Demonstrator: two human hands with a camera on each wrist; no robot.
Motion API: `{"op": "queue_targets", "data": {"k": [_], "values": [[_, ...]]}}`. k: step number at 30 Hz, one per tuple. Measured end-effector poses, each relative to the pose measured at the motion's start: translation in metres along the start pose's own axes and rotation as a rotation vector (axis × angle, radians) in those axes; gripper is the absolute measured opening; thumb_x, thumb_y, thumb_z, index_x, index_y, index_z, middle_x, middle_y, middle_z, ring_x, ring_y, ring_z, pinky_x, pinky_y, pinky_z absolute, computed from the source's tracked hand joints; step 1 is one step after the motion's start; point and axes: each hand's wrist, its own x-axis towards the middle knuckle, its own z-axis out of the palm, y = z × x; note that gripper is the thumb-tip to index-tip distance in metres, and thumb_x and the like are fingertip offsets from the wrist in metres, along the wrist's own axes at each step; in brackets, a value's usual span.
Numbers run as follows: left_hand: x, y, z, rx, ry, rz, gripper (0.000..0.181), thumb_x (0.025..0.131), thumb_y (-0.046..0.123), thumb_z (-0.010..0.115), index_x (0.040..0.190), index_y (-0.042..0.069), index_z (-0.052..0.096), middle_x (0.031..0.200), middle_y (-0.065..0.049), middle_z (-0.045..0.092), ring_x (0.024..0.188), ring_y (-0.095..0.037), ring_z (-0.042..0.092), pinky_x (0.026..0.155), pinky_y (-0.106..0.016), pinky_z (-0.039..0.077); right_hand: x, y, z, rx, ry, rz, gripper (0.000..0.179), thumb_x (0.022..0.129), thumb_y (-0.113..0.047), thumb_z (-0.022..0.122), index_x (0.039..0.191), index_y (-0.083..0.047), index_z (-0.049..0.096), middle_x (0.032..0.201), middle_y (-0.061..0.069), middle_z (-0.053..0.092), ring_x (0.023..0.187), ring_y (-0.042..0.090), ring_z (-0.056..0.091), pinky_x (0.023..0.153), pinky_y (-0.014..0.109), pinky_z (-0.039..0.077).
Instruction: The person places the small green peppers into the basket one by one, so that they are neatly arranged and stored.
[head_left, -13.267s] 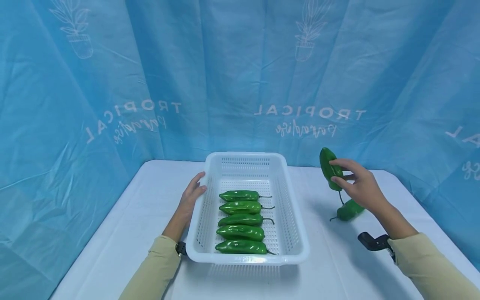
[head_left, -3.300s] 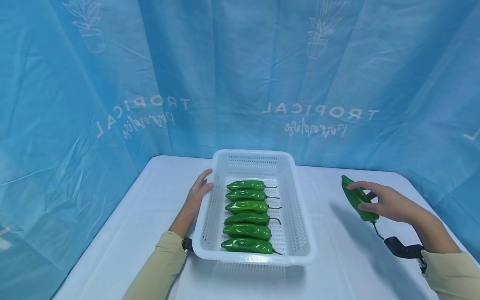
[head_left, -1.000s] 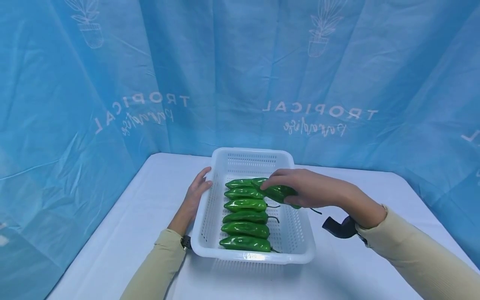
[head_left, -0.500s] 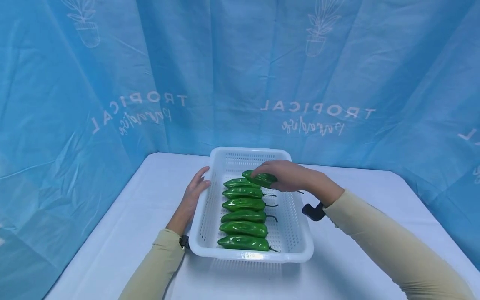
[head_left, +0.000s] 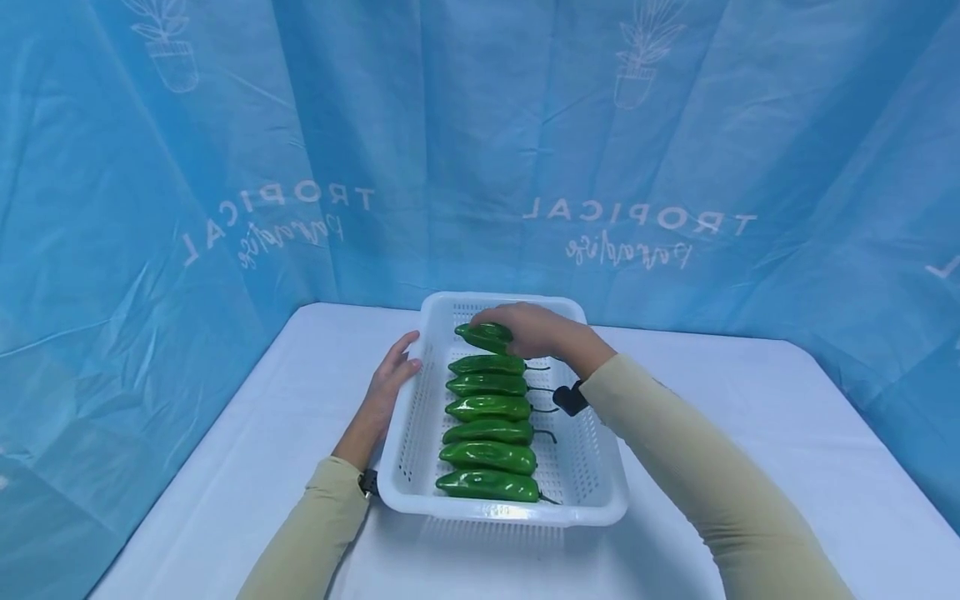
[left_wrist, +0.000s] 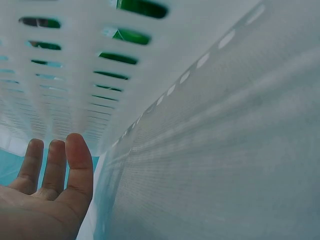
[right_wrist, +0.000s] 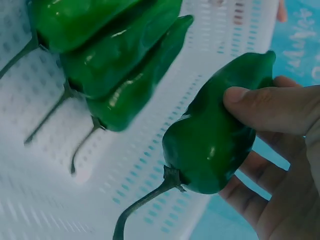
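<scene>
green and glossy, the held pepper (head_left: 483, 336) sits under the fingers of the right hand (head_left: 534, 330), which curls round it from above, thumb on one side and fingers on the other. in the right wrist view the pepper (right_wrist: 217, 135) fills the grasp, its thin stem hanging out below the palm and its pointed tip aimed away from the wrist. the hand carries it over the far end of the white basket (head_left: 592, 492), just beyond the row of six peppers (head_left: 487, 421) lying side by side on the mesh floor; whether it touches the floor cannot be told. the left hand (head_left: 390, 385) rests against the basket's left outer wall with its fingers straight and relaxed, gripping nothing; the left wrist view shows those fingers (left_wrist: 80, 167) beside the slotted wall. the basket stands on a white table (head_left: 247, 467).
</scene>
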Motion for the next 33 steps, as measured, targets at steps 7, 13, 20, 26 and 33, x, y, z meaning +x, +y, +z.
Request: {"op": "queue_targets", "data": {"k": [7, 13, 20, 26, 33], "values": [[0.002, -0.001, -0.002, -0.01, 0.004, -0.006, 0.057, 0.1, 0.034, 0.048, 0.153, 0.035, 0.027, 0.152, -0.008, 0.038, 0.126, -0.035, 0.052, 0.093, -0.045, 0.057, 0.017, 0.014, 0.012, 0.068, -0.011, 0.04, 0.064, 0.09, 0.006, 0.059, 0.148, -0.018, 0.046, 0.151, 0.009, 0.049, 0.135, 0.031, 0.051, 0.101, 0.044, 0.051], [0.002, -0.001, -0.002, -0.025, -0.006, 0.007, 0.058, 0.1, 0.033, 0.049, 0.154, 0.033, 0.027, 0.152, -0.01, 0.038, 0.126, -0.035, 0.052, 0.093, -0.045, 0.057, 0.025, 0.023, 0.02, 0.051, -0.003, 0.065, 0.06, 0.091, 0.007, 0.059, 0.145, -0.017, 0.05, 0.149, 0.008, 0.052, 0.139, 0.03, 0.047, 0.114, 0.047, 0.044], [0.001, -0.001, -0.001, -0.039, 0.001, 0.005, 0.058, 0.1, 0.031, 0.05, 0.153, 0.033, 0.028, 0.152, -0.01, 0.038, 0.127, -0.037, 0.052, 0.093, -0.046, 0.057, 0.035, 0.034, 0.031, 0.005, 0.039, 0.057, 0.06, 0.089, 0.012, 0.056, 0.141, -0.02, 0.056, 0.143, 0.005, 0.058, 0.137, 0.028, 0.05, 0.114, 0.047, 0.044], [0.0, -0.001, 0.001, -0.015, 0.003, -0.001, 0.059, 0.099, 0.033, 0.049, 0.154, 0.033, 0.027, 0.154, -0.009, 0.037, 0.128, -0.036, 0.052, 0.094, -0.046, 0.057, 0.039, 0.037, 0.037, -0.043, 0.049, 0.025, 0.058, 0.089, 0.01, 0.059, 0.139, -0.019, 0.058, 0.139, 0.006, 0.06, 0.133, 0.028, 0.053, 0.112, 0.046, 0.046], [0.001, -0.001, -0.001, -0.018, 0.017, 0.004, 0.056, 0.099, 0.033, 0.05, 0.152, 0.034, 0.03, 0.151, -0.009, 0.04, 0.127, -0.038, 0.053, 0.093, -0.046, 0.058, 0.042, 0.036, 0.037, -0.086, 0.065, 0.018, 0.055, 0.089, 0.007, 0.062, 0.137, -0.021, 0.06, 0.133, 0.006, 0.061, 0.127, 0.028, 0.057, 0.109, 0.045, 0.048]]}}
